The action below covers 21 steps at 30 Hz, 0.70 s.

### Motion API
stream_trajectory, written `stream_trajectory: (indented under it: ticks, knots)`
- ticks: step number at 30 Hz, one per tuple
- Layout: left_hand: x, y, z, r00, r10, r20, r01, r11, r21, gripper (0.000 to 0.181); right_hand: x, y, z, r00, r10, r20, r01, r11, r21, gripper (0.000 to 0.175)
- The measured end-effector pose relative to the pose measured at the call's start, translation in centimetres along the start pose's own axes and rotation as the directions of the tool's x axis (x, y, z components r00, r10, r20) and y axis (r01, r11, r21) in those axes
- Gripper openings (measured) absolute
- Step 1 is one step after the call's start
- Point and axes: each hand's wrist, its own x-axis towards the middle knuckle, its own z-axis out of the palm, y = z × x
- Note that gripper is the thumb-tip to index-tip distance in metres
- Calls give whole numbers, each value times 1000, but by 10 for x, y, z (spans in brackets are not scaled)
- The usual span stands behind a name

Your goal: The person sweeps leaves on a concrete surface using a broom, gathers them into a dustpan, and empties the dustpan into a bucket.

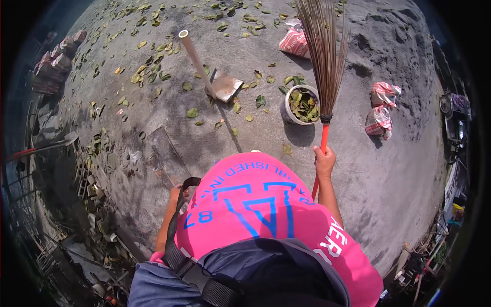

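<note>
My right hand (325,161) grips the orange handle of a stick broom (326,57), whose brown bristles point up and away from me. Close to the broom's collar stands a white plastic bucket (288,109) with yellow and green leaves (303,104) inside. Left of the bucket, a dustpan (227,85) rests on the ground, its long pale tube handle (197,61) standing upright but tilted. My left hand (178,193) hangs at my side, partly hidden behind a black strap (180,222); whether its fingers hold anything cannot be made out.
Fallen leaves (153,71) are scattered over the concrete ground. Red-and-white bags lie near the bucket (294,42) and at the right (379,121). Grey sand (391,42) is heaped at the upper right. A shovel (57,144), stacked bags (53,65) and rubble (99,215) line the left side.
</note>
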Motion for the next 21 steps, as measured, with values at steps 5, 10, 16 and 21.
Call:
stream_trajectory:
  ticks: [5, 10, 16, 21]
  knots:
    - [38, -63, -40, 1000, 16, 26, -15, 1000, -18, 17, -39, -49, 15, 976, 201, -84, -178, 958, 225, 20]
    - [48, -39, -56, 986, -129, 103, 124, 991, 49, 19, -24, -116, 0, 970, -2, -242, 83, 942, 326, 15]
    - [178, -35, -46, 889, -145, 434, 291, 911, -292, 23, -66, 51, 27, 824, 534, -187, -521, 845, 118, 20]
    - [228, 104, 2, 1000, 29, -9, -30, 982, -188, 41, 54, 55, 68, 907, 374, -194, -392, 918, -62, 14]
